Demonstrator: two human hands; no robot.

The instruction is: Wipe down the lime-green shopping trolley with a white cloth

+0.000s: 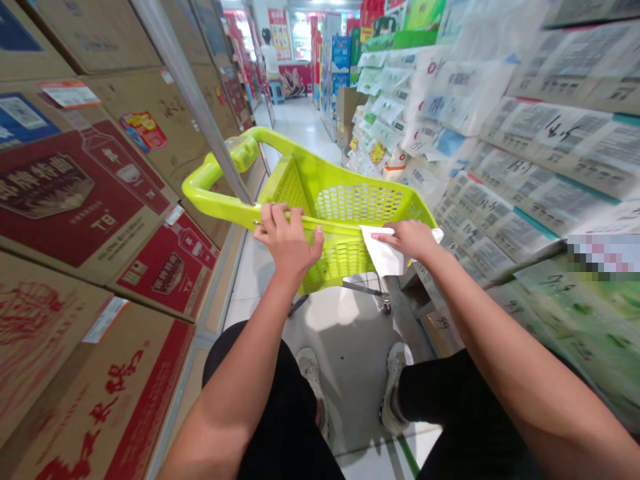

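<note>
A lime-green plastic shopping cart (360,197) stands sideways in front of me, its handle toward the left. My left hand (287,240) grips the near rim beside the handle, fingers curled over the top and thumb on the outer side. Farther right along the same rim, my right hand (407,240) presses a white cloth (385,255) against the edge. The cloth hangs down over the perforated side, and part of it sticks out past the hand. Whether it is fabric or paper is hard to tell. No goods are visible in the basket.
Stacked cardboard cartons (165,267) line the left side, with a slanting metal pole (193,93) in front. Packs of tissue paper (540,140) are piled along the right. A tiled aisle (300,123) runs ahead to a person (271,57) near a blue stool (276,91).
</note>
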